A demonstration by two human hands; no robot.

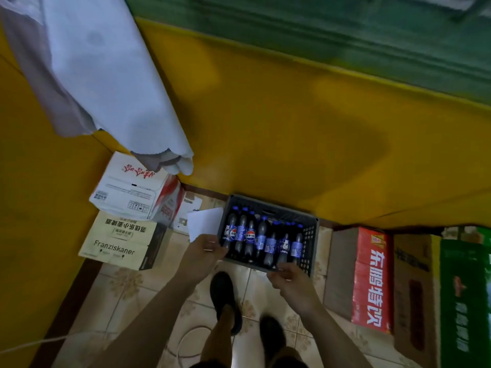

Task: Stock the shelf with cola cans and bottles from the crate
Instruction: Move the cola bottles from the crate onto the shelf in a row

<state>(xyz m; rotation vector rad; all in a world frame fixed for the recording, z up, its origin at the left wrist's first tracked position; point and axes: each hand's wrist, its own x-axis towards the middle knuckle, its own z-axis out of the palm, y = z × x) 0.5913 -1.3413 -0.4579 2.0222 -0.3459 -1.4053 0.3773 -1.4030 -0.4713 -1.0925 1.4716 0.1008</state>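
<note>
A dark grey plastic crate stands on the tiled floor against a yellow wall. Several cola bottles with blue caps and blue labels lie side by side inside it. My left hand grips the crate's near left corner, fingers curled at the rim. My right hand holds the near rim towards the right, fingers curled over the edge. No cans and no shelf can be made out in this view.
Left of the crate lie a white carton, a beige Franziskaner carton and a white sheet. A red carton, a brown one and a green one stand to the right. My feet and a white cable are below.
</note>
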